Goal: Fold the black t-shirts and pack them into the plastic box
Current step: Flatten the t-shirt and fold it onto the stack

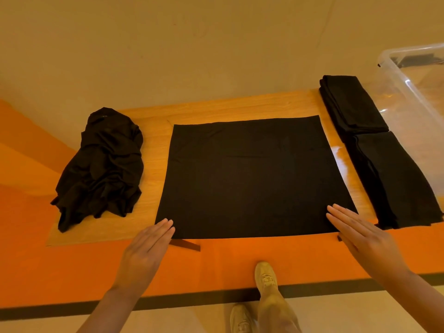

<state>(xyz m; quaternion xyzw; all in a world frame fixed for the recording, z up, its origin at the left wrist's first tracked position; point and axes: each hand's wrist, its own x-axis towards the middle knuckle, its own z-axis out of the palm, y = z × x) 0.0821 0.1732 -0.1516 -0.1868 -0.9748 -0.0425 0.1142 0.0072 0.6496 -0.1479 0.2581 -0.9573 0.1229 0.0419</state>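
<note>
Two flat hands frame the scene, but biggest first: the orange desk [216, 267] with a wooden board [153, 140] on top. Spread flat on the board is a black t-shirt [249, 179], half-folded into a neat rectangle. Off to the right sits the clear plastic box [413, 97], something dark inside at the far end. Between box and shirt lie two folded stacks [374, 152], end to end. A crumpled pile of shirts [103, 164] waits on the left. Left hand [146, 251] and right hand [360, 234] hold nothing, fingers straight, tips touching the shirt's near corners.
</note>
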